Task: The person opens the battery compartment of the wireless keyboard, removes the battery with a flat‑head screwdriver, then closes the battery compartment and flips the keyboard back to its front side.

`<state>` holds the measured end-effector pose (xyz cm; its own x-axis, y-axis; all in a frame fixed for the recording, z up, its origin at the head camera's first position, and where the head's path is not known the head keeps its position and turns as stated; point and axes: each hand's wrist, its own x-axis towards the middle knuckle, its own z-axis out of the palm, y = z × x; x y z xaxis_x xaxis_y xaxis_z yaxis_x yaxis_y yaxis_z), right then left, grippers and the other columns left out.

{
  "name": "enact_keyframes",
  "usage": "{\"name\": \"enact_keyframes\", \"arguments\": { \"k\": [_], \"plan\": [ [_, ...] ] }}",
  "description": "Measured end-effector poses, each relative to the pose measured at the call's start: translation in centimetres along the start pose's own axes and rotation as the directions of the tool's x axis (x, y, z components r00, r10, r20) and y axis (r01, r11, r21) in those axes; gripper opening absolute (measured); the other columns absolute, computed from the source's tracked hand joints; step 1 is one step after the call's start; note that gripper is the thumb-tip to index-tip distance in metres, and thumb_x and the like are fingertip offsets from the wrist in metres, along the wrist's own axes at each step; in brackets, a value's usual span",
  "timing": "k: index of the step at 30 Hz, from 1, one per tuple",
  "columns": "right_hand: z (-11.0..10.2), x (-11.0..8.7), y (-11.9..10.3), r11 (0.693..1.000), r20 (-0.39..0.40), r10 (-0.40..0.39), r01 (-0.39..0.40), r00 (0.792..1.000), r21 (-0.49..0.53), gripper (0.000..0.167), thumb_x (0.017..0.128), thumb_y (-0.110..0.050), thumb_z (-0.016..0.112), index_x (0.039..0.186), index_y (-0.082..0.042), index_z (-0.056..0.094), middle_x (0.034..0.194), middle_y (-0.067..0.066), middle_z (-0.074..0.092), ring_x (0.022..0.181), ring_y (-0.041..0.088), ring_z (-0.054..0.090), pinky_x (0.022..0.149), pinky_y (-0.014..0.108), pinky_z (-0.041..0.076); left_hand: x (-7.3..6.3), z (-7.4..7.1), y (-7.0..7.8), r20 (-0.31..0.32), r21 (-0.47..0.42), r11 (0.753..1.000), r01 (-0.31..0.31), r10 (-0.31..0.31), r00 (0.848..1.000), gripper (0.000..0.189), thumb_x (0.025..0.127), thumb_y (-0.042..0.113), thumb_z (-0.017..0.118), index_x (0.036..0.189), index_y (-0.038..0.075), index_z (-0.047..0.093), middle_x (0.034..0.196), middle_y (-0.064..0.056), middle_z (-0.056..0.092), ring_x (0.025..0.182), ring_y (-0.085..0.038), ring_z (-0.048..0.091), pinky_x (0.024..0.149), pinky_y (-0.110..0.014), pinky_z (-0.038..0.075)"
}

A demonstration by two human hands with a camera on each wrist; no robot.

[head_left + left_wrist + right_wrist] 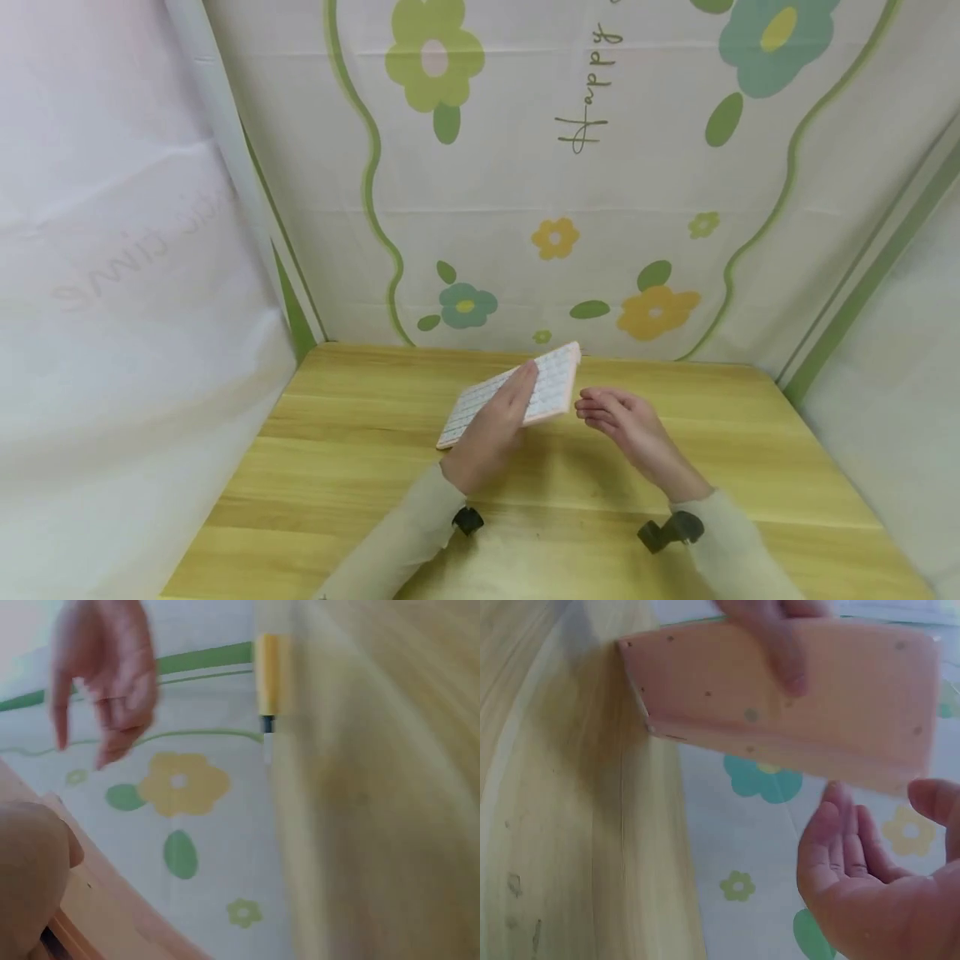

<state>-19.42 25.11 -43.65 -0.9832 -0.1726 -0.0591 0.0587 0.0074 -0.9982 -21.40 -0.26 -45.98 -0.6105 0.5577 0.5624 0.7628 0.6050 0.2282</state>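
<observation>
A keyboard (553, 382) with white keys and a pink body is held tilted above the table, its right end higher than its left. My left hand (491, 433) grips it, fingers across the keys; the right wrist view shows the thumb against the pink underside (847, 697). Whether the low left end touches the wood I cannot tell. Just off the raised right end is my right hand (633, 429), fingers loosely bent and holding nothing. A small gap separates that right hand (870, 877) from the keyboard's edge in the right wrist view.
The wooden table (315, 508) meets a flowered white cloth (510, 183) at the back. White cloth sides (150, 333) stand left and right. A blurred yellow stick-like shape (267, 675) with a black part shows along the table edge in the left wrist view.
</observation>
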Motion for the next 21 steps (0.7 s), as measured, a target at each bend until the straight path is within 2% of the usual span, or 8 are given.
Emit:
{"name": "enact_keyframes", "arguments": {
  "k": [3,5,8,10,13,16,19,21],
  "plan": [
    [0.2,0.7,0.7,0.995,0.054,0.011,-0.006,0.999,-0.103,0.057,0.113,-0.03,0.052,0.145,0.017,0.046,0.129,0.015,0.072,0.118,0.02,0.072,0.107,0.032,0.058,0.7,-1.3,-0.3,-0.1,-0.231,0.971,0.057,-0.082,0.992,0.073,0.1,-0.01,0.062,0.165,-0.003,0.028,0.166,-0.024,0.04,0.151,-0.036,0.046,0.12,-0.043,0.045],
    [0.7,1.2,1.6,0.989,0.092,0.032,-0.018,0.995,-0.15,0.056,0.113,-0.029,0.051,0.147,0.015,0.047,0.137,0.025,0.066,0.126,0.031,0.069,0.113,0.041,0.055,1.0,-1.9,-0.7,-0.174,-0.392,0.917,0.067,-0.146,0.974,0.058,0.102,-0.009,0.058,0.158,-0.005,0.04,0.151,-0.028,0.056,0.129,-0.037,0.066,0.107,-0.043,0.058],
    [1.9,1.5,2.9,0.975,0.15,0.072,-0.038,0.986,-0.219,0.058,0.114,-0.029,0.049,0.149,0.017,0.043,0.144,0.033,0.059,0.134,0.044,0.061,0.118,0.05,0.049,1.0,-2.5,-1.1,-0.251,-0.591,0.803,0.071,-0.266,0.931,0.035,0.106,-0.003,0.055,0.14,-0.012,0.054,0.123,-0.036,0.068,0.1,-0.044,0.075,0.084,-0.05,0.066],
    [2.7,1.6,3.8,0.965,0.178,0.106,-0.058,0.978,-0.257,0.06,0.114,-0.029,0.047,0.15,0.019,0.04,0.144,0.036,0.058,0.135,0.046,0.061,0.118,0.051,0.049,0.9,-2.8,-1.3,-0.245,-0.715,0.694,0.087,-0.365,0.898,0.027,0.109,0.002,0.053,0.131,-0.012,0.057,0.111,-0.036,0.07,0.089,-0.046,0.075,0.074,-0.051,0.067],
    [4.0,1.6,4.9,0.959,0.209,0.147,-0.088,0.967,-0.268,0.063,0.115,-0.031,0.045,0.15,0.021,0.038,0.141,0.035,0.061,0.133,0.044,0.063,0.115,0.047,0.052,0.7,-3.2,-1.4,-0.17,-0.845,0.513,0.151,-0.526,0.833,0.031,0.111,0.012,0.052,0.136,-0.006,0.056,0.123,-0.031,0.07,0.108,-0.049,0.074,0.083,-0.052,0.066],
    [5.0,1.8,5.8,0.975,0.236,0.166,-0.122,0.957,-0.188,0.065,0.114,-0.032,0.046,0.148,0.023,0.04,0.14,0.035,0.062,0.131,0.039,0.066,0.114,0.044,0.053,0.4,-3.4,-1.4,-0.083,-0.92,0.341,0.192,-0.649,0.757,0.032,0.112,0.017,0.051,0.139,0.001,0.057,0.128,-0.025,0.07,0.114,-0.043,0.074,0.087,-0.044,0.066],
    [5.7,2.0,6.6,0.985,0.236,0.17,-0.159,0.957,-0.064,0.064,0.113,-0.032,0.05,0.146,0.022,0.043,0.141,0.034,0.061,0.13,0.033,0.067,0.114,0.042,0.054,0.2,-3.3,-1.5,-0.023,-0.964,0.197,0.18,-0.734,0.679,0.032,0.112,0.017,0.051,0.139,0.002,0.058,0.129,-0.025,0.071,0.114,-0.037,0.075,0.089,-0.038,0.066],
    [5.9,2.1,7.0,0.985,0.188,0.168,-0.171,0.968,-0.001,0.06,0.112,-0.029,0.054,0.144,0.021,0.045,0.142,0.033,0.061,0.128,0.03,0.068,0.113,0.041,0.055,0.0,-3.4,-1.6,0.009,-0.982,0.113,0.15,-0.769,0.639,0.035,0.112,0.019,0.049,0.142,0.004,0.056,0.134,-0.022,0.069,0.119,-0.031,0.074,0.094,-0.034,0.064]
  ]
}}
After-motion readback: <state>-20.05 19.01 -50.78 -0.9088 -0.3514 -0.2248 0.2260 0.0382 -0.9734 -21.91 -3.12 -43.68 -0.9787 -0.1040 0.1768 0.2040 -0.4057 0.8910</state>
